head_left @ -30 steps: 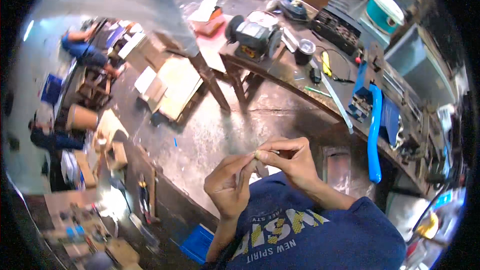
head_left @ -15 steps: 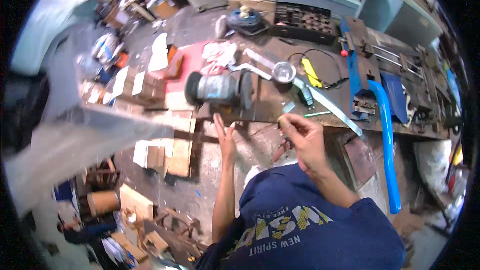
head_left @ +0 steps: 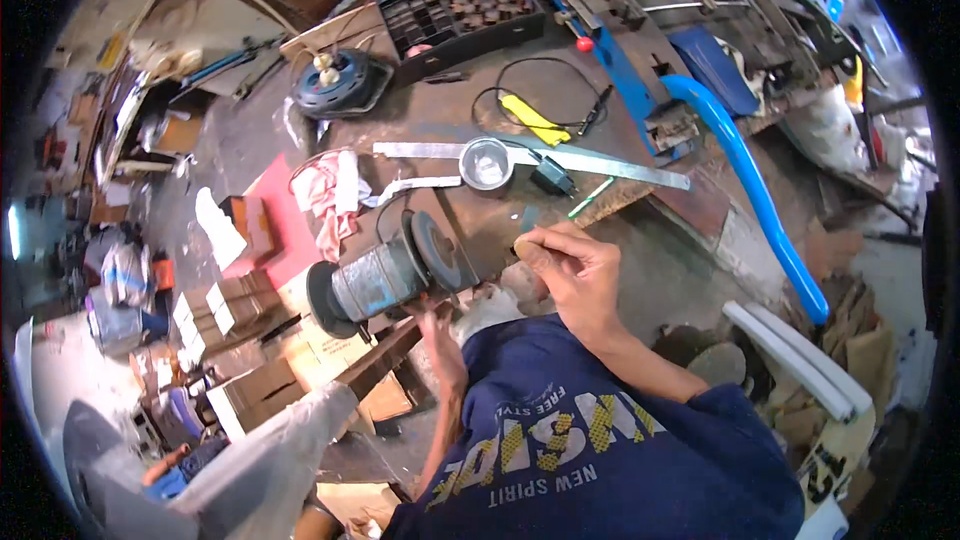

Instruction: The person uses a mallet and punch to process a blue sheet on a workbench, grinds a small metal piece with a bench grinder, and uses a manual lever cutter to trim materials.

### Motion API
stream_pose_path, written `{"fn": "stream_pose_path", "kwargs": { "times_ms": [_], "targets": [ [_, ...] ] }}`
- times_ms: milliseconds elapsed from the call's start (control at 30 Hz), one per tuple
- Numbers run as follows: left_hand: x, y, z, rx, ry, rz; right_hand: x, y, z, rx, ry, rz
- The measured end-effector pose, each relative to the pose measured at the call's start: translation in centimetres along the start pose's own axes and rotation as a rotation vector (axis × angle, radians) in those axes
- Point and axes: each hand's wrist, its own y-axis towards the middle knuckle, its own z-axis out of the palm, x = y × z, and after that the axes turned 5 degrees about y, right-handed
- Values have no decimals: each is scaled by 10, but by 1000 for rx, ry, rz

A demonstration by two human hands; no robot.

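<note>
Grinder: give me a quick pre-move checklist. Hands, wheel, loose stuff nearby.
1. Left hand well clear of grinder: not ok. Its blurred fingers are close by the near side; contact cannot be told.
2. Right hand grip: cannot tell. Thumb and forefinger are pinched, but any piece between them is too small to make out.
3. Right wheel at rest: cannot tell from this picture.
4. Rag apart from right wheel: ok. It lies behind the grinder's body.
5. Cup upright: ok.
6. Blue tube wholly on the bench: not ok. It sticks out past the edge.
</note>
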Motion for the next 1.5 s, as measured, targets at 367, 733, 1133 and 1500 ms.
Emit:
{"fn": "stream_pose_path", "kwargs": {
  "times_ms": [367,733,1133,1500],
  "targets": [
    [-126,64,-26,115,55,-828,-85,-22,29,-287,-66,21],
    [-121,68,-28,251,-67,-762,-151,-40,45,-403,-80,-26],
    [-119,65,-25,228,-54,-702,-157,-40,48,-357,-131,-31],
    [-117,67,-28,264,-53,-701,-166,-40,48,-339,-221,-105]
  ]
}}
